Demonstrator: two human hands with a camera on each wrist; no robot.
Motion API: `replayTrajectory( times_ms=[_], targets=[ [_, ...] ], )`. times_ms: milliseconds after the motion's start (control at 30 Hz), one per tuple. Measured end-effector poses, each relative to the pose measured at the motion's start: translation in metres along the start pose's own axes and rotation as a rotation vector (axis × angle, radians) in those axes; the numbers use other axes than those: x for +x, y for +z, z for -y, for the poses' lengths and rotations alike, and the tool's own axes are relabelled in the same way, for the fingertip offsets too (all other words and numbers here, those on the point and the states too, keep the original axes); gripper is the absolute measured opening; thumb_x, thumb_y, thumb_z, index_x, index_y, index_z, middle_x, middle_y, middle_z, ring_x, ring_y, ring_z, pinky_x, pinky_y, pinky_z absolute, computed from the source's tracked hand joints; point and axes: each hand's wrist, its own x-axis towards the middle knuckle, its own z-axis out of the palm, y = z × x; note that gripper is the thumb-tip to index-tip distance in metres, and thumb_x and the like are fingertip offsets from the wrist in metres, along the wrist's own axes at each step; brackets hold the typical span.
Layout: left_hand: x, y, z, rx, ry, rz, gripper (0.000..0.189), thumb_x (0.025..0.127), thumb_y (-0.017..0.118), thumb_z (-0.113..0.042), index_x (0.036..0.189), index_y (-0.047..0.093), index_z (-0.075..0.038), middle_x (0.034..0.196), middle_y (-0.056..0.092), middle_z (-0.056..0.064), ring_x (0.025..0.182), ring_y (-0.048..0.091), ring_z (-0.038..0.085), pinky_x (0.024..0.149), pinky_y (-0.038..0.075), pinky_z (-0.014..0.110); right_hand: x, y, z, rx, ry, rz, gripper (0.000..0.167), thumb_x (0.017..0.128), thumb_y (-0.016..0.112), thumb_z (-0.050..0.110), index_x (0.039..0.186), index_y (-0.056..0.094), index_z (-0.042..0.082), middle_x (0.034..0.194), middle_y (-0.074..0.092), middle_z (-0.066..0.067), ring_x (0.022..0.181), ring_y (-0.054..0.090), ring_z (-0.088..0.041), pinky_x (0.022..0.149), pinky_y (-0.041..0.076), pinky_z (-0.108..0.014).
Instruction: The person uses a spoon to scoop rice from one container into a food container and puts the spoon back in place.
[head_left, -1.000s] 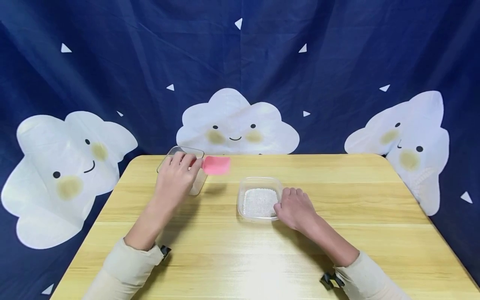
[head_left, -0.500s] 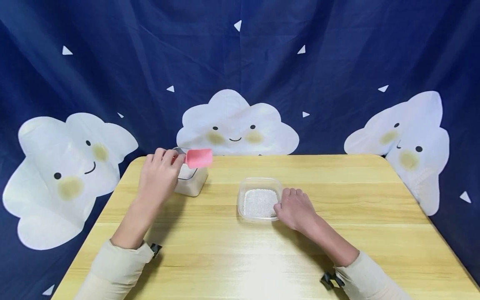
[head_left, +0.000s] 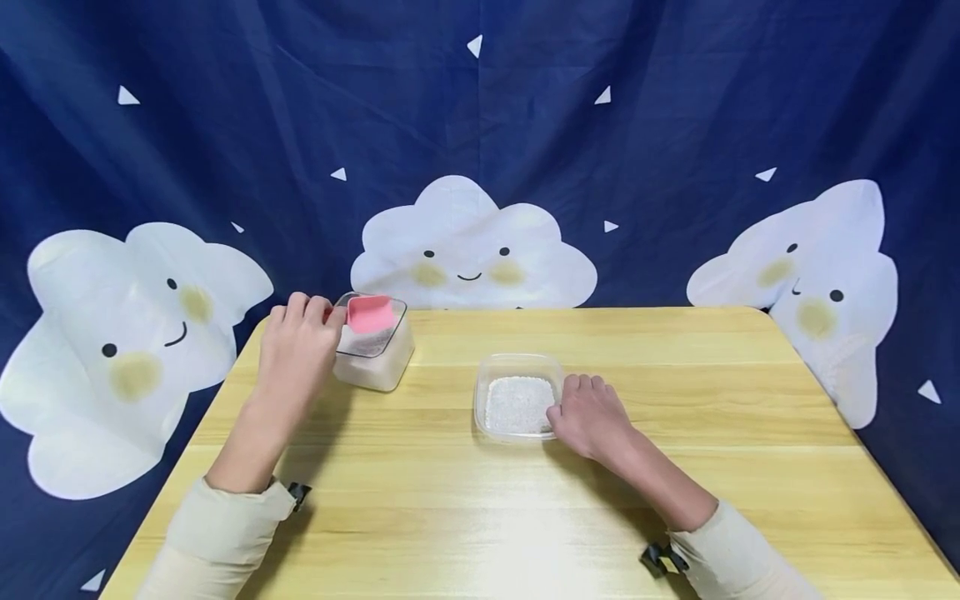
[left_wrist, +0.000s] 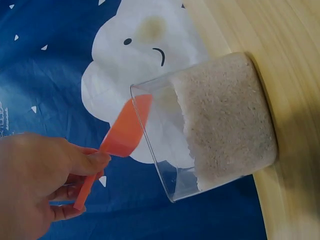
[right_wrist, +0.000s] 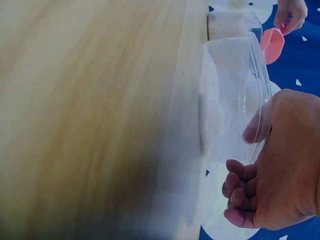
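Note:
My left hand [head_left: 300, 346] pinches the handle of a pink scoop [head_left: 371, 315] between thumb and fingers. In the left wrist view the scoop [left_wrist: 126, 131] hangs at the open rim of a tall clear container [left_wrist: 172, 182], its blade overlapping the rim. White rice [left_wrist: 227, 120] fills much of that container. My right hand [head_left: 595, 419] holds the near right corner of a low clear plastic box [head_left: 519, 362], with the thumb inside the wall and the other fingers curled outside, as the right wrist view shows. A layer of rice [head_left: 521, 406] covers the bottom of this box.
Both containers stand on a light wooden table [head_left: 420, 500], the tall one near its back left edge. Behind the table hangs a dark blue curtain [head_left: 660, 150] printed with smiling clouds.
My left hand has moved left with the scoop, from right of the tall container to over its mouth. The right hand and the low box have stayed in place.

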Motion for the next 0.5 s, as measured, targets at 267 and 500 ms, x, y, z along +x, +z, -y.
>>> replayTrajectory(
  times_ms=[267, 500],
  targets=[
    [-0.002, -0.005, 0.008, 0.052, 0.005, 0.105, 0.027, 0.094, 0.047, 0.004, 0.094, 0.074, 0.002, 0.086, 0.065, 0.022, 0.082, 0.054, 0.041, 0.063, 0.043, 0.048, 0.001, 0.000, -0.001, -0.006, -0.008, -0.007, 0.035, 0.095, 0.044, 0.028, 0.100, 0.053, -0.005, 0.096, 0.056, -0.018, 0.093, 0.053, -0.035, 0.091, 0.046, -0.051],
    [0.000, -0.010, 0.017, 0.082, 0.059, 0.125, 0.026, 0.091, 0.046, 0.005, 0.080, 0.069, 0.004, 0.077, 0.061, 0.021, 0.078, 0.054, 0.040, 0.062, 0.041, 0.046, 0.000, -0.002, -0.001, 0.000, -0.012, -0.013, 0.036, 0.096, 0.044, 0.028, 0.101, 0.054, -0.006, 0.097, 0.057, -0.019, 0.096, 0.055, -0.037, 0.092, 0.047, -0.053]
  ],
)
